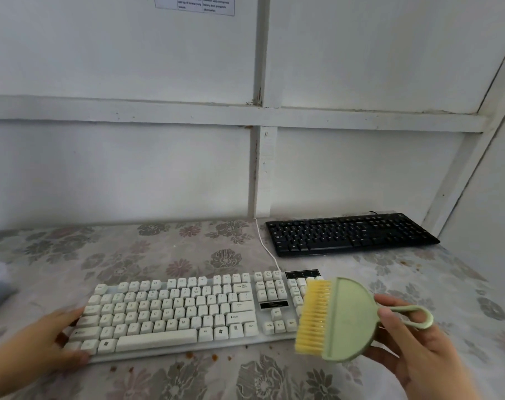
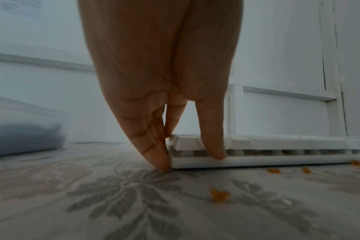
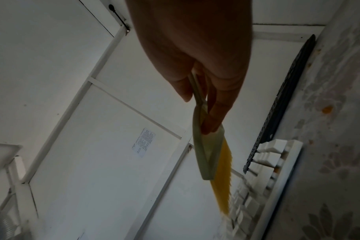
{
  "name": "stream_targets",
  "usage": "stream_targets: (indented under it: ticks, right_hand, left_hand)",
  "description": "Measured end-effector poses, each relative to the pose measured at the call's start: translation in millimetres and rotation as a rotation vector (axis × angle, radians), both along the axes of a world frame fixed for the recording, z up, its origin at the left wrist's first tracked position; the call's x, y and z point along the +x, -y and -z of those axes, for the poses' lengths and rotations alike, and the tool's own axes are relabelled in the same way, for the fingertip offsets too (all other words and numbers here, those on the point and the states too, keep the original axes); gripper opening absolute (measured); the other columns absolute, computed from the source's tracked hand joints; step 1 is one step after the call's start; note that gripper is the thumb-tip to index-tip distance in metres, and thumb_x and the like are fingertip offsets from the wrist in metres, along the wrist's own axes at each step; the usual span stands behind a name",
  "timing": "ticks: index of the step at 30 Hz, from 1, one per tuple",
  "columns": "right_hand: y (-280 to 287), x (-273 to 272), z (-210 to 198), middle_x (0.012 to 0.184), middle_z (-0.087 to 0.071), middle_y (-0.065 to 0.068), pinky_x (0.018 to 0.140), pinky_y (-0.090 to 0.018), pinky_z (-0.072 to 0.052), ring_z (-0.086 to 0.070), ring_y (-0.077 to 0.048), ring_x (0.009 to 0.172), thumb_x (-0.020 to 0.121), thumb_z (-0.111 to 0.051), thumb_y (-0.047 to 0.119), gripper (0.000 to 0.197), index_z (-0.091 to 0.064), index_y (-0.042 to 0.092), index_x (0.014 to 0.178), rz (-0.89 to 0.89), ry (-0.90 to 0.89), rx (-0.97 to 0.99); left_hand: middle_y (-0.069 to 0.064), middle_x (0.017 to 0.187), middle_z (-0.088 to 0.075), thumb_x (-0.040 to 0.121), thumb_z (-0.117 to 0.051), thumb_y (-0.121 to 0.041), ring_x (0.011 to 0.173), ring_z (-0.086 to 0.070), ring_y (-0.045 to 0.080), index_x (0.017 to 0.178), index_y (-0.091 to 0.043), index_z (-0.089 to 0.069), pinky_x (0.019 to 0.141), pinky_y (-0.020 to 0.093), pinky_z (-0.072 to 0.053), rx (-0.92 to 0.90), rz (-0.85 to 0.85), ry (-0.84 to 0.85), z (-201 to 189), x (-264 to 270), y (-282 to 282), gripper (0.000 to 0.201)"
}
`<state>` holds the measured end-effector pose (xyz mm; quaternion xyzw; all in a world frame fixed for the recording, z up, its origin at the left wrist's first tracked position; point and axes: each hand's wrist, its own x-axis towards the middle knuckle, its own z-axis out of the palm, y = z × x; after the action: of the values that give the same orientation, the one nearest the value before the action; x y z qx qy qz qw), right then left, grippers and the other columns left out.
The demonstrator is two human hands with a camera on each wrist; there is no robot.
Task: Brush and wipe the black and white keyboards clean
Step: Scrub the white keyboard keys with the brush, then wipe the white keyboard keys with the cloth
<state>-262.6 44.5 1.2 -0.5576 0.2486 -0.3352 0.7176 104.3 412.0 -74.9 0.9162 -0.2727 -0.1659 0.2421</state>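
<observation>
Right hand (image 1: 418,353) fingers (image 3: 216,113) pinch brush (image 1: 349,319) handle | left hand (image 1: 40,345) straight fingers (image 2: 154,154) touch white keyboard (image 1: 170,313) corner

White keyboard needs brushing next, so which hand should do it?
The right hand: it holds the brush, bristles over the number pad of the white keyboard. The left hand is busy steadying the left end.

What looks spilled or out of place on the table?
Orange-brown crumbs lie scattered on the tablecloth along the front edge of the white keyboard, with more specks in front of the black keyboard. Nothing else stands out.
</observation>
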Motion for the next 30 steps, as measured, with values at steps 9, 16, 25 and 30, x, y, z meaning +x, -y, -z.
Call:
stream_targets:
  ticks: [9, 16, 25, 30]
  right_hand:
    - [1, 11, -20, 0.080, -0.071, -0.017, 0.054, -0.031, -0.057, -0.070, -0.022, 0.068, 0.030, -0.092, 0.044, 0.063, -0.075, 0.011, 0.080, -0.028, 0.025, -0.090]
    - [-25, 42, -45, 0.093, -0.072, -0.020, 0.066, -0.030, -0.058, -0.071, -0.032, 0.081, 0.019, -0.093, 0.052, 0.086, -0.074, 0.008, 0.091, -0.113, 0.003, -0.198]
    - [-111, 133, -87, 0.085, -0.073, -0.015, 0.069, -0.023, -0.056, -0.071, -0.025, 0.077, 0.051, -0.085, 0.027, 0.041, -0.075, 0.011, 0.087, -0.297, 0.012, -0.354]
    - [-174, 208, -97, 0.084, -0.074, -0.006, 0.067, -0.018, -0.054, -0.071, -0.015, 0.076, 0.075, -0.071, -0.003, 0.021, -0.071, 0.005, 0.094, -0.399, 0.006, -0.398]
  left_hand:
    - [0.000, 0.105, -0.057, 0.010, -0.052, -0.094, 0.082, -0.058, 0.013, 0.128, -0.028, -0.046, 0.075, 0.031, -0.045, -0.011, -0.063, 0.073, -26, -27, 19, 0.135]
    - [-0.013, 0.105, -0.049, 0.039, -0.071, -0.075, 0.088, -0.055, 0.007, 0.131, -0.033, -0.042, 0.071, 0.026, -0.050, -0.140, -0.008, 0.113, -51, -27, 21, 0.105]
    - [-0.031, 0.117, -0.039, 0.029, -0.043, -0.099, 0.102, -0.049, -0.005, 0.113, -0.058, -0.028, 0.081, 0.020, -0.043, -0.172, 0.091, 0.154, -85, 15, -45, 0.094]
    - [-0.015, 0.126, -0.041, 0.030, -0.033, -0.102, 0.119, -0.042, 0.012, 0.125, -0.045, -0.027, 0.103, 0.028, -0.030, -0.082, 0.076, 0.254, -89, 55, -98, 0.111]
